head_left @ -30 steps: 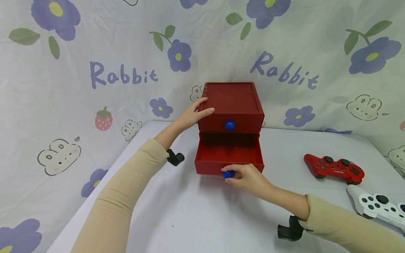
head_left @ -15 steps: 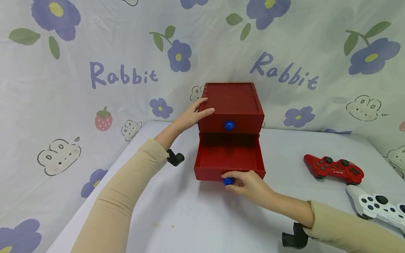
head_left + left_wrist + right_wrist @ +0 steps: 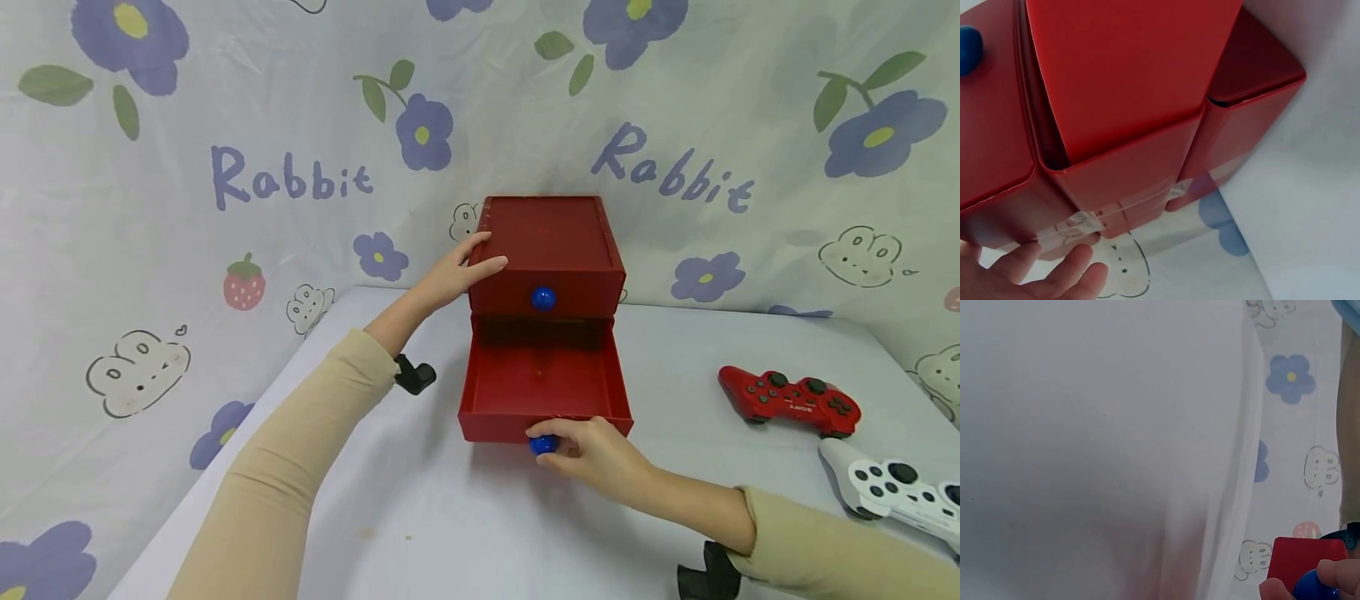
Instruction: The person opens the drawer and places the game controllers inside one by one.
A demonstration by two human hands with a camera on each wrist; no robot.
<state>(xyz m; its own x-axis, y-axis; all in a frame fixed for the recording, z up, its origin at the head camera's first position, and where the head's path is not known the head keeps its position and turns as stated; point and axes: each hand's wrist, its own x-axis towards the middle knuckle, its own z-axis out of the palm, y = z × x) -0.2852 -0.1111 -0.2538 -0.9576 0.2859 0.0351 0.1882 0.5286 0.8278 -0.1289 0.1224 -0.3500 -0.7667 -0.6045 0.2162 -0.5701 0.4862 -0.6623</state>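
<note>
A red drawer cabinet [image 3: 551, 233] stands on the white table, its upper drawer closed behind a blue knob [image 3: 543, 298]. Below that, a red drawer [image 3: 540, 379] is pulled out, and no contents show inside. My right hand [image 3: 603, 458] pinches this drawer's blue knob [image 3: 544, 444] between thumb and fingers; the right wrist view catches the same knob [image 3: 1315, 586] at its lower edge. My left hand [image 3: 457, 271] rests on the cabinet's top left edge with fingers extended. In the left wrist view, the extended drawer [image 3: 1129, 81] juts out between two red tiers.
To the right lie a red game controller [image 3: 791, 400] and a white game controller [image 3: 896, 486]. A patterned cloth [image 3: 300, 100] hangs behind the cabinet. Black wrist mounts [image 3: 415, 375] hang below both sleeves.
My right hand has drawn the lower drawer farther out toward me by its knob. The left hand has stayed on the cabinet, which has not visibly shifted.
</note>
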